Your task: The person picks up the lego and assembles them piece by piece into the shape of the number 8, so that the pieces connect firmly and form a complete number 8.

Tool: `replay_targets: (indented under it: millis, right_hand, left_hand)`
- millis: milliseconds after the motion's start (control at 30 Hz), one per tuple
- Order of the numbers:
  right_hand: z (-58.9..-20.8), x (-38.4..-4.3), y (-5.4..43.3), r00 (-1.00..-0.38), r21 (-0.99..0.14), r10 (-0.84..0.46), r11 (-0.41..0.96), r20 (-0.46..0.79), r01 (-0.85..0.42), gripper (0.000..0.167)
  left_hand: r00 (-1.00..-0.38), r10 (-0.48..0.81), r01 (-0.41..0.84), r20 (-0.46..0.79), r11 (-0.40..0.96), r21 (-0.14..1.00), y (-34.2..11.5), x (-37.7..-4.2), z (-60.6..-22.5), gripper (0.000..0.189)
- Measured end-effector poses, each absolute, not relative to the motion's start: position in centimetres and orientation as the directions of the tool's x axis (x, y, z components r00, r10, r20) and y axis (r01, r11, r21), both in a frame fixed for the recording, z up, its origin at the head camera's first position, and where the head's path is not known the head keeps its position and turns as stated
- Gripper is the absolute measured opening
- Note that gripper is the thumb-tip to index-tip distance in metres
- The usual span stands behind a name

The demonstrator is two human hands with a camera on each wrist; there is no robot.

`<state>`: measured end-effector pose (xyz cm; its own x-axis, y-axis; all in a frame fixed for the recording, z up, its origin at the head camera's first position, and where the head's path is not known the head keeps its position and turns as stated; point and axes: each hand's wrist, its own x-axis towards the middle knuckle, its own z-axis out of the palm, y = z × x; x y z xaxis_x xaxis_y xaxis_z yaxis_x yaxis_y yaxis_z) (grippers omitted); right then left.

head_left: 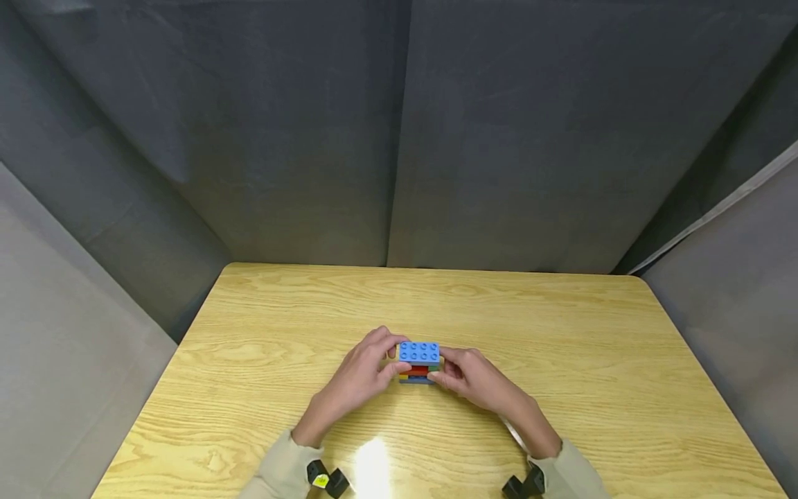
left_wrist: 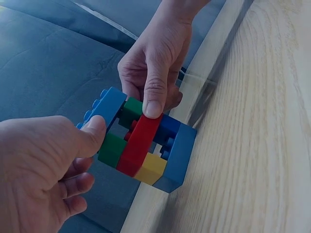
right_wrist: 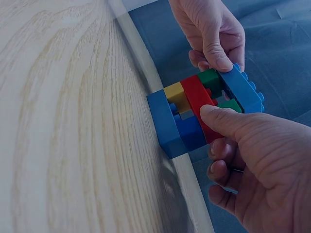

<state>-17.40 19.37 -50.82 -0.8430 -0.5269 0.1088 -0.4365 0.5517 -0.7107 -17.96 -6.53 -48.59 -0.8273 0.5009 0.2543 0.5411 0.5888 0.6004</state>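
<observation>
A stack of toy building bricks stands on the table between both hands. A long blue brick [head_left: 419,352] with studs is on top. In the left wrist view, two green bricks [left_wrist: 112,150] sit beneath it, above a long red brick [left_wrist: 138,148]. Lower are a yellow brick [left_wrist: 150,167] and a dark blue brick [right_wrist: 190,132], on a long blue bottom brick [right_wrist: 164,121]. My left hand [head_left: 364,364] pinches the top blue brick at its left end, thumb on the near side. My right hand [head_left: 476,378] grips the stack's right side, thumb against the red brick's end.
The wooden table [head_left: 280,312] has its far edge against a dark grey curtain [head_left: 312,138]. Light grey panels [head_left: 62,312] flank it. Black straps with small devices [head_left: 327,478] are on both wrists, over beige sleeves. A bright reflection lies in front of the stack.
</observation>
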Motion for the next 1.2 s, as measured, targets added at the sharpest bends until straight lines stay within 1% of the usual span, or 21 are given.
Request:
replay_targets:
  millis: [367,633,767,1033,1200]
  right_hand:
    - [-51.0,-17.3,19.4,-0.843,-0.709,-0.524,0.548,0.122,-0.443,0.028]
    - [-51.0,-17.1,19.4,-0.844,-0.707,-0.523,0.551,0.123,-0.444,0.03]
    - [-50.9,-17.1,19.4,-0.843,-0.703,-0.522,0.55,0.131,-0.45,0.028]
    - [-50.8,-17.1,19.3,-0.845,-0.709,-0.52,0.549,0.124,-0.442,0.028]
    - [-50.9,-17.0,19.3,-0.847,-0.712,-0.519,0.552,0.114,-0.434,0.028]
  left_hand:
    - [-0.828,0.476,0.556,0.296,0.628,0.545,-6.0,-17.7,-48.7,0.041]
    - [-0.813,0.466,0.582,0.35,0.616,0.531,-5.9,-17.4,-49.3,0.036]
    - [-0.803,0.459,0.595,0.38,0.607,0.526,-5.9,-17.3,-49.5,0.036]
    - [-0.817,0.456,0.575,0.352,0.618,0.536,-5.8,-17.3,-49.4,0.036]
    - [-0.819,0.462,0.574,0.34,0.636,0.516,-5.8,-17.3,-49.5,0.034]
